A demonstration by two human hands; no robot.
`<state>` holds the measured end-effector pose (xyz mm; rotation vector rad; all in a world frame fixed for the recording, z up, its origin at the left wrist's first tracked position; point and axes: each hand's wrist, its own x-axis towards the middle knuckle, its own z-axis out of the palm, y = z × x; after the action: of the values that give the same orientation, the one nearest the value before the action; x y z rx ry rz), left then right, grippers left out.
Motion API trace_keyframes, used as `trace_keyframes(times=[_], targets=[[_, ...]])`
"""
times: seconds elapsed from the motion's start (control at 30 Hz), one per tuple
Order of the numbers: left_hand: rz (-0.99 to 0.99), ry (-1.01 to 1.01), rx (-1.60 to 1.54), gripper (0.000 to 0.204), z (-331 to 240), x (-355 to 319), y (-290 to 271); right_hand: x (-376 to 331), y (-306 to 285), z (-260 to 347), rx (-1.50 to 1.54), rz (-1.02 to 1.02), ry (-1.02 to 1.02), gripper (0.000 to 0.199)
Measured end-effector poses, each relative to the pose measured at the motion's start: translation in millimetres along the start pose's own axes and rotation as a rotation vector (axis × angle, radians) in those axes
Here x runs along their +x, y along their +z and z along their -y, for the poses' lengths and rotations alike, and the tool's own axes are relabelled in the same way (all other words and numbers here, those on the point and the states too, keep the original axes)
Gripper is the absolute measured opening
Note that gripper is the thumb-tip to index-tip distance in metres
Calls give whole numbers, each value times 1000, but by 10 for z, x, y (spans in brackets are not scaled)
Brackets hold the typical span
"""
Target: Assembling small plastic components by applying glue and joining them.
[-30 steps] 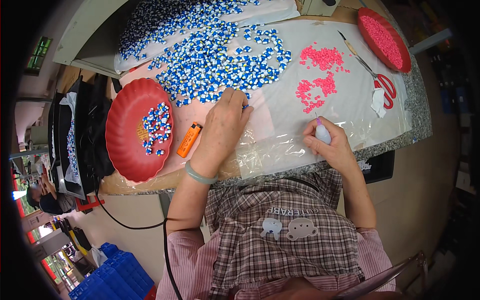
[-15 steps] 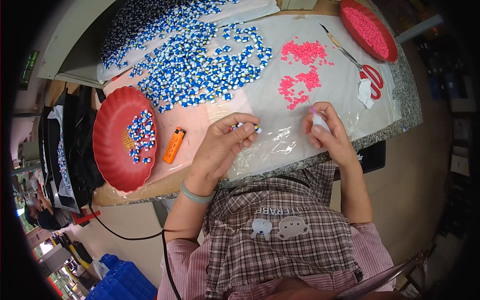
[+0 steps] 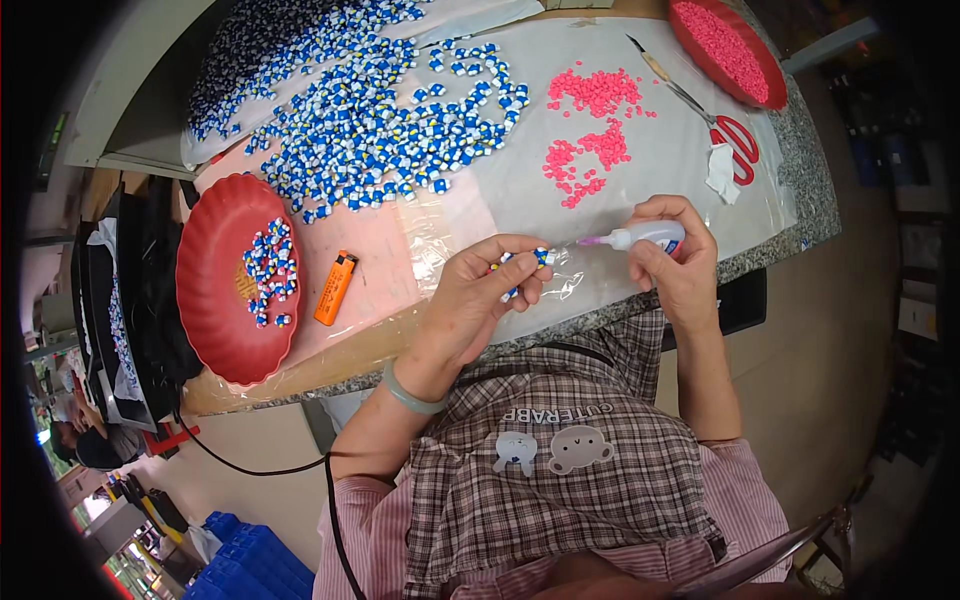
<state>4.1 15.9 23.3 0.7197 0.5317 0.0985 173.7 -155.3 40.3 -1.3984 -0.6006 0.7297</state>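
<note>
My left hand (image 3: 487, 292) pinches a small blue-and-white bead piece (image 3: 540, 257) above the table's near edge. My right hand (image 3: 678, 265) grips a small white glue bottle (image 3: 648, 236) whose purple nozzle points left, almost touching that piece. A big heap of blue-and-white pieces (image 3: 370, 130) spreads over the far left of the table. Small pink beads (image 3: 590, 130) lie scattered on clear plastic sheet beyond my hands.
A red scalloped dish (image 3: 215, 300) at the left holds several blue-and-white pieces, with an orange lighter (image 3: 336, 287) beside it. Another red dish (image 3: 700, 45) of pink beads sits far right, near red-handled scissors (image 3: 735, 145) and tweezers (image 3: 650, 65). Blue crates (image 3: 250, 560) stand on the floor.
My left hand left the bead heap and came toward me with a piece. My right hand swung the glue bottle up and leftward until its nozzle met the piece.
</note>
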Motion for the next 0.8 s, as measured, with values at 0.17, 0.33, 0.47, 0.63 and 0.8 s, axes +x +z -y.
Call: trace_keyframes(times=[0.17,0.33,0.47,0.63,0.8], targets=[[10,106,118,21,94,15,-7,-61,146,96,-78,-113,-17,37],[-70,201,299,20,168,13,27,-133,219,144,-284,-120,-214,41],[-101,249,394,18,196,12,56,-162,219,154,-527,-129,-350,40],[-108,250,438,19,192,1,59,-167,247,187,-673,-105,-481,44],[-113,243,463,20,197,2,58,-154,244,207,-729,-74,-551,45]])
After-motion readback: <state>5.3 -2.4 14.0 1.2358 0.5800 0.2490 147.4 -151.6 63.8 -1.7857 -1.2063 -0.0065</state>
